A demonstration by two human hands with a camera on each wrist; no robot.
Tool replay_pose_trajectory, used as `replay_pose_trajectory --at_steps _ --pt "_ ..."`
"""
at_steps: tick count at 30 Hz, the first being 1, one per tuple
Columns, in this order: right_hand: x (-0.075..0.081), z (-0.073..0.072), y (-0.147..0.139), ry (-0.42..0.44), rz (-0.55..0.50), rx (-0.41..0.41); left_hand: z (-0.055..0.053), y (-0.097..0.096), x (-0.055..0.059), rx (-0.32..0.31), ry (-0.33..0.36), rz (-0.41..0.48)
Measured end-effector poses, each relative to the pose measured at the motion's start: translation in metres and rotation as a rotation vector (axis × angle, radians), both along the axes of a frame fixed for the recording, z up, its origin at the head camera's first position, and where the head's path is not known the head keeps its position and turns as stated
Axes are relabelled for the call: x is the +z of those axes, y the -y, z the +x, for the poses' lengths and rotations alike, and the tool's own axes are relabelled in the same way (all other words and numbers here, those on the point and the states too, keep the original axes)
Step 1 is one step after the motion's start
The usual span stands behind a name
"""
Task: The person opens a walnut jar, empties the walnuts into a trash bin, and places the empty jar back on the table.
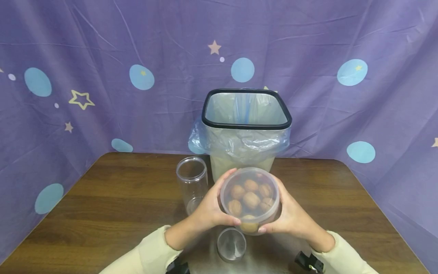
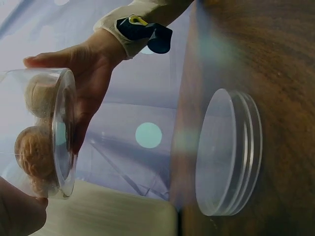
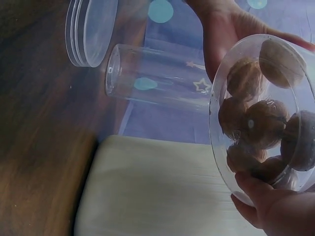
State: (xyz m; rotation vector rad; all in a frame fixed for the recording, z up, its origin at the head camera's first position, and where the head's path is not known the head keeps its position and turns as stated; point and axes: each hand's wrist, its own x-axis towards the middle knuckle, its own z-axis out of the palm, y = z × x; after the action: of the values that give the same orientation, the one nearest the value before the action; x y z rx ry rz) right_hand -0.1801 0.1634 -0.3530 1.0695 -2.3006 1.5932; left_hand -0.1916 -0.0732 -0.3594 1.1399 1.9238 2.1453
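Both hands hold a round clear plastic container of walnuts (image 1: 251, 199) raised over the table, with a cloudy translucent lid on top. My left hand (image 1: 208, 211) grips its left side, thumb at the near lower edge. Gripping the right side is my right hand (image 1: 291, 213), its thumb also in front. Several brown walnuts (image 3: 266, 123) show through the clear bottom in the right wrist view. Below the container, a round clear lid (image 1: 231, 244) lies on the table. Just left of the left hand stands a tall clear plastic jar (image 1: 192, 182) without a lid; nothing shows inside it.
Behind the container stands a cream trash bin (image 1: 243, 165) with a black rim and a blue-tinted plastic bag (image 1: 239, 142) folded over its edge. The brown wooden table (image 1: 119, 198) ends against a purple curtain (image 1: 171, 45) with stars and dots.
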Motion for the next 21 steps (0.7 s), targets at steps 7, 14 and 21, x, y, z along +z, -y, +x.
replay_pose_trajectory --at_steps 7,14,21 --pt "0.004 0.0018 0.0027 -0.005 -0.014 0.021 0.0029 0.0018 0.0054 -0.013 0.004 0.015" --pt "0.0046 0.0016 0.0059 -0.021 -0.035 0.033 0.0031 0.0052 0.0077 -0.024 -0.006 0.015" --pt "0.005 0.0021 0.0067 -0.034 -0.058 0.061 0.0056 0.0067 0.0109 -0.011 -0.012 0.006"
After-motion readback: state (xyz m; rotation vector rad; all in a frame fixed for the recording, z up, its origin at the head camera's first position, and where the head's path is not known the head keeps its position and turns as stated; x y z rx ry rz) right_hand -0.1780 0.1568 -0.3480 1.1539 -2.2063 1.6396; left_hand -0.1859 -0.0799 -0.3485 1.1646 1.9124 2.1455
